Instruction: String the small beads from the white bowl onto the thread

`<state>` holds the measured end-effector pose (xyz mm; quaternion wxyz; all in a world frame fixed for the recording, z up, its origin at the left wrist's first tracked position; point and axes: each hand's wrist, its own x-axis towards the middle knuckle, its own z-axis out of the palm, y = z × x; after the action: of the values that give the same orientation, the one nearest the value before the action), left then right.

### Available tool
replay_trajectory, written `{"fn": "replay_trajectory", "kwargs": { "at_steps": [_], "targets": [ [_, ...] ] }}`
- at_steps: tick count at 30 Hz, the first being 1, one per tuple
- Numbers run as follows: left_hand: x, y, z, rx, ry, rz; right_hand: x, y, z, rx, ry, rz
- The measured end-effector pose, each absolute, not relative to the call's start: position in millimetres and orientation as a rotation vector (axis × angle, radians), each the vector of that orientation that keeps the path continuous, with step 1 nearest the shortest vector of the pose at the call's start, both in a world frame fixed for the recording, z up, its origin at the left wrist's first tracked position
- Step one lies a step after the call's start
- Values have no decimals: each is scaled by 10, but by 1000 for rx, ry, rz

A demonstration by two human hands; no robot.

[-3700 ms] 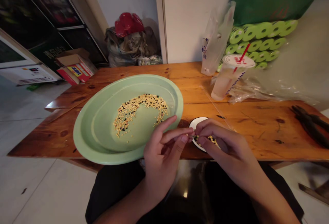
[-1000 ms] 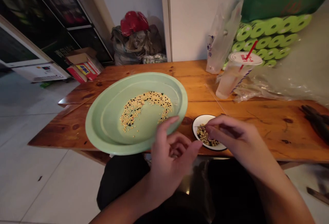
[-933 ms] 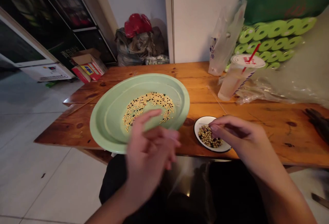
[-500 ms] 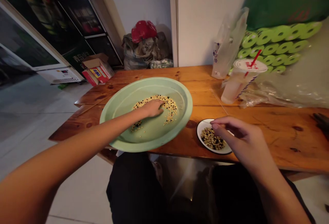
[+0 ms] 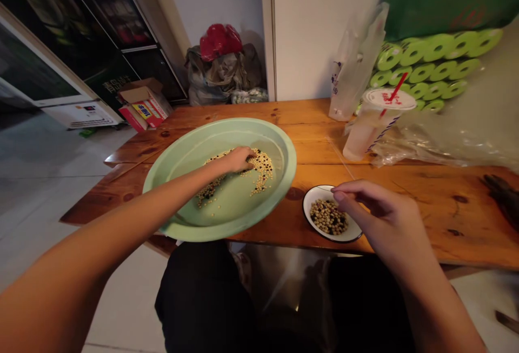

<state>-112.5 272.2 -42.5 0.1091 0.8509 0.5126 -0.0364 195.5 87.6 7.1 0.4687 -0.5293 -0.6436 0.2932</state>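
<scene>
My left hand [image 5: 239,159] reaches into a wide pale-green basin [image 5: 178,228]. Its fingers are curled down into the small cream and black beads [image 5: 261,165] spread over the basin's floor, and the fingertips are partly hidden. To the right, my right hand [image 5: 377,207] pinches a thin dark needle or wire [image 5: 322,190] between thumb and forefinger. The thin piece points left above a white, dark-rimmed bowl [image 5: 310,223]. More cream and dark beads [image 5: 328,217] lie in that bowl, below my right fingertips.
Behind the bowl, a plastic cup [image 5: 365,131] with a red straw stands on the wooden table [image 5: 417,207]. Clear plastic [image 5: 438,142] and green rolls [image 5: 430,69] are at the back right. A cardboard box [image 5: 146,105] is beyond the far left edge.
My left fingers have curled further into the beads, where they were stretched out before. The view has shifted slightly, moving everything a little left. My right hand keeps its pinch over the bowl.
</scene>
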Motion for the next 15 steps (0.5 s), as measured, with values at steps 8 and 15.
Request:
{"fn": "replay_trajectory", "kwargs": {
  "at_steps": [8,15],
  "targets": [
    [-1093,2775,-451,2416,1499,-118,1940,883,47,-1310,-1587,720],
    [-1026,2778,-439,2340,1478,-85,1920,886,66,-1322,-1601,688]
  ]
}}
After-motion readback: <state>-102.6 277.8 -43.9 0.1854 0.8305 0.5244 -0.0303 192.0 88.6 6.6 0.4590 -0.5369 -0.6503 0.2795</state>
